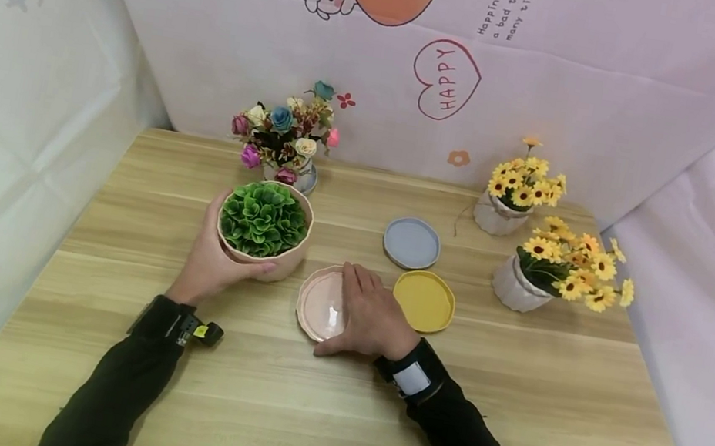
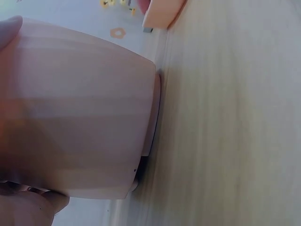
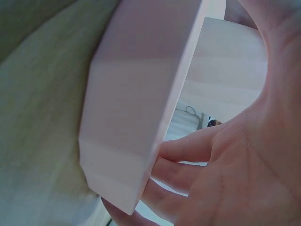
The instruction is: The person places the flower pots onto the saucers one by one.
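In the head view my left hand (image 1: 214, 259) grips a pink pot (image 1: 280, 265) from its left side, thumb across the front. Leafy green foliage (image 1: 263, 220) fills the pot's top. The pot's wall (image 2: 80, 108) takes up much of the left wrist view, its base close to the wood; whether it touches I cannot tell. To the right of it, my right hand (image 1: 371, 315) holds a shallow pink saucer (image 1: 319, 307) by the rim, thumb at the near side and fingers at the far side. The saucer's side (image 3: 127, 103) shows large in the right wrist view.
A blue-grey saucer (image 1: 412, 243) and a yellow saucer (image 1: 425, 302) lie beyond and beside my right hand. Two white pots of yellow flowers (image 1: 524, 183) (image 1: 578, 266) stand at the right. Mixed artificial roses (image 1: 288, 126) stand behind the pink pot, near the back cloth (image 1: 215, 60).
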Available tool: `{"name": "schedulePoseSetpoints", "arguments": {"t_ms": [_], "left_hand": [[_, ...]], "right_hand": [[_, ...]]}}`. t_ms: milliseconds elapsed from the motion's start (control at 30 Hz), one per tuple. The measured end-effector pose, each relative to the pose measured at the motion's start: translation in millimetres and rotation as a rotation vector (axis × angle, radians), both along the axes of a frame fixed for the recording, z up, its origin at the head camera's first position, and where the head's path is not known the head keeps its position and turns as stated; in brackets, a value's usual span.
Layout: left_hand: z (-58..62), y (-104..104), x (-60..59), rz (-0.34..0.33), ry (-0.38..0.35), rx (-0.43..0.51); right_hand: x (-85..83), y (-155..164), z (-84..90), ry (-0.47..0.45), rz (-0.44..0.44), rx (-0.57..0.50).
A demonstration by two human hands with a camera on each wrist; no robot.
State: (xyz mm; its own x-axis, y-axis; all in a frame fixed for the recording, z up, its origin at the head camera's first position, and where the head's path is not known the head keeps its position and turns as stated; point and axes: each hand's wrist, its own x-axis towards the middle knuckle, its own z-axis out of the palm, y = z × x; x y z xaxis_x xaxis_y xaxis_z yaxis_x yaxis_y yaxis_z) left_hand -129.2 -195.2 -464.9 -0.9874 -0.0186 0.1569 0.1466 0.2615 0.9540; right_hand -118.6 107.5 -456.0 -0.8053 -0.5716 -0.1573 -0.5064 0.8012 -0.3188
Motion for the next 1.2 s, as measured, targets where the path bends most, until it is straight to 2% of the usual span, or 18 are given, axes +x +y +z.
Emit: {"name": "schedulePoseSetpoints", "arguments": {"t_ms": [233,700,1200], "left_hand": [[-0.4,7.3,2.5,-0.023,0.001,-0.03],[1.2,16.6,6.3,-0.054,-0.003,-0.019],[1.2,17.7,6.7,-0.038,0.029,-0.012]], "right_hand": [[0.7,0.2,0.2,-0.008,0.001,-0.016],[0.2,0.5,0.1,0.005,0.0,0.006],[0.8,0.4,2.3,0.0,0.004,-0.016]]}}
